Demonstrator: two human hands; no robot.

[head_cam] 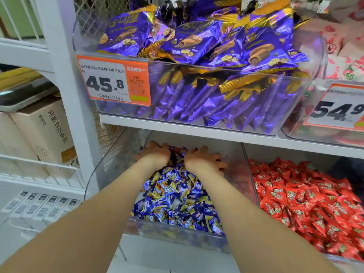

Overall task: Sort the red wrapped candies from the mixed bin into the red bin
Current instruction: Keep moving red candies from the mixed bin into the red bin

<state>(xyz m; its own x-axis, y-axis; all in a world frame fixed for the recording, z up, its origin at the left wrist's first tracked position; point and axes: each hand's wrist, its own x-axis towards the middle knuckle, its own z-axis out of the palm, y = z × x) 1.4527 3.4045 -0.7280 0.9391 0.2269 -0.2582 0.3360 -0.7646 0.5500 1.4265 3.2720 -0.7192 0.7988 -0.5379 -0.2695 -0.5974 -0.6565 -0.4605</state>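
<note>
The mixed bin [157, 230] is a clear plastic tub on the lower shelf, heaped with blue and yellow wrapped candies [177, 201]. To its right stands the red bin [250, 174], full of red wrapped candies [307, 200]. Both my hands reach deep into the back of the mixed bin, palms down on the pile. My left hand [156, 152] has its fingers spread and dug into the candies. My right hand [204, 157] lies beside it, fingers splayed toward the bin's right wall. No red candy shows in either hand; the fingertips are partly buried.
Above, a clear bin of purple and gold snack packs [197, 46] carries an orange price tag [116, 83] reading 45.8. The white shelf edge [197, 133] overhangs my hands closely. Cardboard boxes [43, 131] and a white wire rack [39, 164] stand at the left.
</note>
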